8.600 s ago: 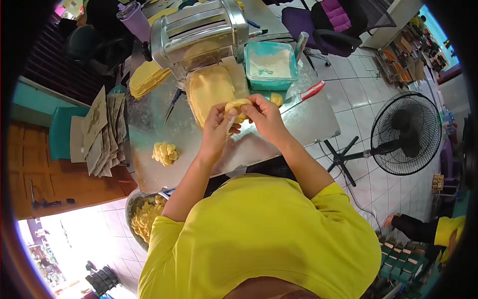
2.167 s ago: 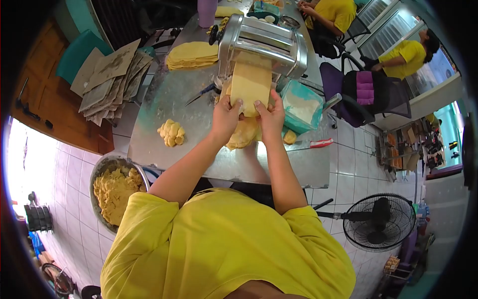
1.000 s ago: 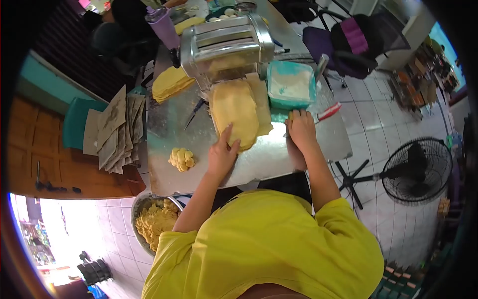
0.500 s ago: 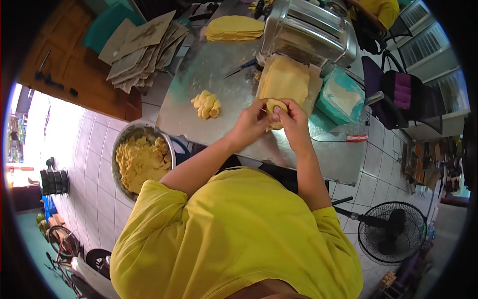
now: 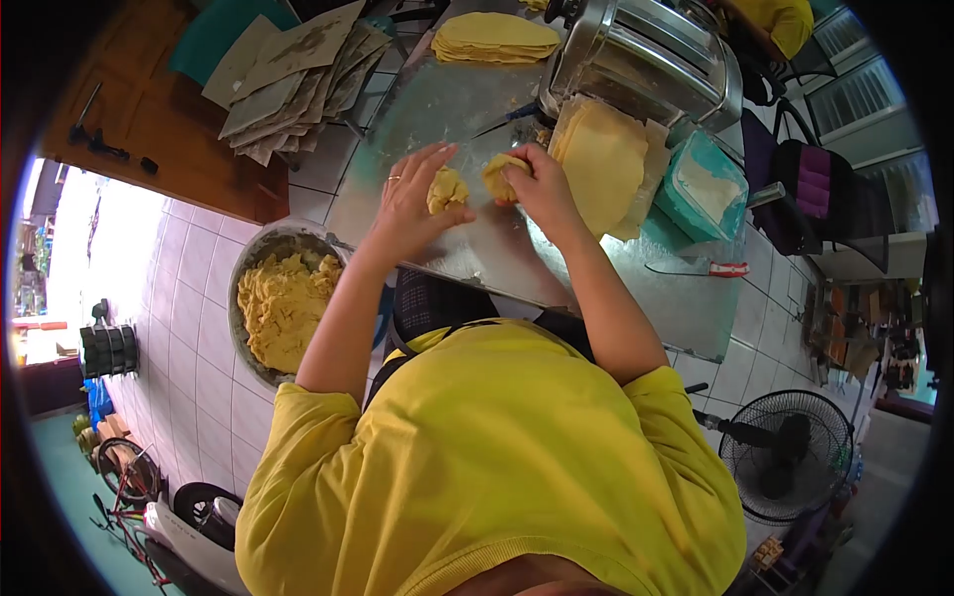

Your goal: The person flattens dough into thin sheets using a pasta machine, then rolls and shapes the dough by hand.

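My left hand [image 5: 405,199] is open, its fingers spread and curved beside a lumpy mound of yellow dough [image 5: 448,189] on the metal table [image 5: 388,134]. The hand covers part of that mound. To its right, my right hand [image 5: 544,193] grips a small flattened piece of dough [image 5: 501,179], with the thumb pressed on its face. Just beyond the right hand lies a stack of flat dough sheets [image 5: 601,164].
A metal bowl [image 5: 241,333] of dough stands left of the table. A roller machine [image 5: 646,70], another sheet stack [image 5: 494,38], a teal tub of flour [image 5: 708,184] and a red-handled knife [image 5: 728,269] are on the table. A fan [image 5: 785,457] stands at right.
My hands have parted and moved off the sheet stack toward the dough mound. The left hand has let go and opened beside the mound; the right keeps the dough piece.
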Demonstrator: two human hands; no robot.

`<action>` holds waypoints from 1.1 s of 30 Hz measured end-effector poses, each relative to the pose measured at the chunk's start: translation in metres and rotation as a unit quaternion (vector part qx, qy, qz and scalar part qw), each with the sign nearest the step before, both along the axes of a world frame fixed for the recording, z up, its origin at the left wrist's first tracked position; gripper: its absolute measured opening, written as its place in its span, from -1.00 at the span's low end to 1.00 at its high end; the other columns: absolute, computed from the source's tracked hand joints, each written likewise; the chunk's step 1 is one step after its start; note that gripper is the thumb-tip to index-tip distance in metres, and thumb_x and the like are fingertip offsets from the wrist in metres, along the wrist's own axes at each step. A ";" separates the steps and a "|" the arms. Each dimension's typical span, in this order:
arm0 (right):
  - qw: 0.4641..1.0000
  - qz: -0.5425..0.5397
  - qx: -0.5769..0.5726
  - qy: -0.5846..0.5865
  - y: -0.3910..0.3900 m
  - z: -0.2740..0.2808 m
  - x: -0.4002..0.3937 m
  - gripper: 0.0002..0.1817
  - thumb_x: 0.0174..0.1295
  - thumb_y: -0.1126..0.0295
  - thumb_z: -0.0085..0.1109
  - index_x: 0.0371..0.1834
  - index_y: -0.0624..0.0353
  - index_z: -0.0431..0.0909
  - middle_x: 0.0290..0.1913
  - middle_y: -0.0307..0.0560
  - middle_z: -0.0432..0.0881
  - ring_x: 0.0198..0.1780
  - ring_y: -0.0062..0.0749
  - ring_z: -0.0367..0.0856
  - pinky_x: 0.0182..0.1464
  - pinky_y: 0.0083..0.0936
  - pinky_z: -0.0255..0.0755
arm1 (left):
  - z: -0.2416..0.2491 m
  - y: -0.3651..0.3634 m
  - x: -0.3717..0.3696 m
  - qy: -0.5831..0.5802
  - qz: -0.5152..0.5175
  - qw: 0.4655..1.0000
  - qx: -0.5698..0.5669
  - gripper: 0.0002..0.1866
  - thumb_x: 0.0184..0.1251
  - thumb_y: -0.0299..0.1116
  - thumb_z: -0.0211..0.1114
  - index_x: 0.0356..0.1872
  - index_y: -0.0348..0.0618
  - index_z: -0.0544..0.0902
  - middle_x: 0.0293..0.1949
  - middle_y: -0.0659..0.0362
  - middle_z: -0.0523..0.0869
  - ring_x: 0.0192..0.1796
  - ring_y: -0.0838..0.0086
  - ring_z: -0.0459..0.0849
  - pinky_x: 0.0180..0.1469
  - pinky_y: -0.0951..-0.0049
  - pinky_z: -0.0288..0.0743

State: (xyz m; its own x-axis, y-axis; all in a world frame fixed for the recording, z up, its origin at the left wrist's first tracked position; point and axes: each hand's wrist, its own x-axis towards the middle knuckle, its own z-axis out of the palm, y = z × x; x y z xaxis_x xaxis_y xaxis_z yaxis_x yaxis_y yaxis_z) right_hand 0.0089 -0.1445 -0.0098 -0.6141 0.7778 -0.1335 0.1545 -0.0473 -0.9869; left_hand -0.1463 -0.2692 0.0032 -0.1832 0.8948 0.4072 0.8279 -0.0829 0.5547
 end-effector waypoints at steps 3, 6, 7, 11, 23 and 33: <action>0.983 0.010 0.163 -0.082 0.004 -0.021 -0.018 -0.71 0.24 0.40 0.04 -0.01 0.31 0.45 -0.17 0.02 0.61 -0.18 -0.33 0.61 -0.11 -0.42 0.50 | -0.041 0.001 -0.015 0.045 -0.027 0.996 -0.072 -0.29 0.01 -0.15 0.39 0.26 0.01 0.35 0.26 0.10 0.33 0.28 0.11 0.28 0.29 0.12 0.14; 0.966 0.058 0.231 -0.102 -0.003 -0.035 -0.035 -0.60 0.22 0.27 0.11 0.04 0.32 0.42 -0.10 0.17 0.61 -0.09 -0.12 0.61 -0.02 -0.35 0.46 | -0.046 0.008 -0.015 0.059 -0.014 0.995 -0.082 -0.32 0.02 -0.19 0.38 0.22 0.00 0.35 0.22 0.10 0.35 0.26 0.12 0.30 0.26 0.16 0.16; 0.966 0.070 0.226 -0.107 -0.008 -0.028 -0.035 -0.58 0.21 0.26 0.14 0.05 0.29 0.42 -0.10 0.16 0.61 -0.07 -0.13 0.61 -0.01 -0.36 0.46 | -0.048 0.009 -0.011 0.045 0.001 0.996 -0.071 -0.36 0.02 -0.22 0.36 0.19 -0.02 0.37 0.19 0.09 0.37 0.26 0.12 0.30 0.25 0.18 0.17; 0.957 0.071 0.264 -0.092 -0.010 -0.034 -0.037 -0.66 0.17 0.35 0.17 -0.01 0.26 0.47 -0.16 0.15 0.63 -0.11 -0.09 0.63 -0.08 -0.37 0.48 | -0.046 0.012 -0.006 0.047 0.006 0.997 -0.055 -0.45 0.00 -0.34 0.30 0.11 -0.07 0.39 0.10 0.08 0.40 0.20 0.11 0.34 0.19 0.19 0.20; 0.993 -0.063 0.052 0.081 0.028 0.007 -0.005 -0.82 0.24 0.57 0.01 -0.10 0.26 0.50 -0.27 -0.15 0.61 -0.31 -0.56 0.57 -0.35 -0.61 0.47 | -0.051 0.020 -0.010 0.084 0.094 0.991 -0.033 -0.53 0.01 -0.40 0.21 0.05 -0.14 0.45 0.00 0.04 0.49 0.05 0.11 0.45 0.09 0.16 0.29; 0.976 -0.005 0.128 0.176 -0.009 0.029 0.032 -0.73 0.25 0.46 0.12 0.00 0.29 0.50 -0.27 -0.23 0.52 -0.26 -0.63 0.46 -0.19 -0.66 0.38 | -0.005 0.049 0.053 -0.553 -0.097 0.827 -0.036 -0.74 0.41 -0.36 0.09 -0.02 -0.33 0.47 -0.12 0.18 0.59 -0.10 0.58 0.58 0.04 0.51 0.46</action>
State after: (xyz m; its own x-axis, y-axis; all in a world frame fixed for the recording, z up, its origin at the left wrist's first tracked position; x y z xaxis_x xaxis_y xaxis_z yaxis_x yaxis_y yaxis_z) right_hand 0.0413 -0.1530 0.0189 -0.5793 0.7641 0.2839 -0.1945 0.2086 -0.9585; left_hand -0.0929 -0.2204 -0.0016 -0.2575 0.9658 0.0317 -0.2141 -0.0890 0.9727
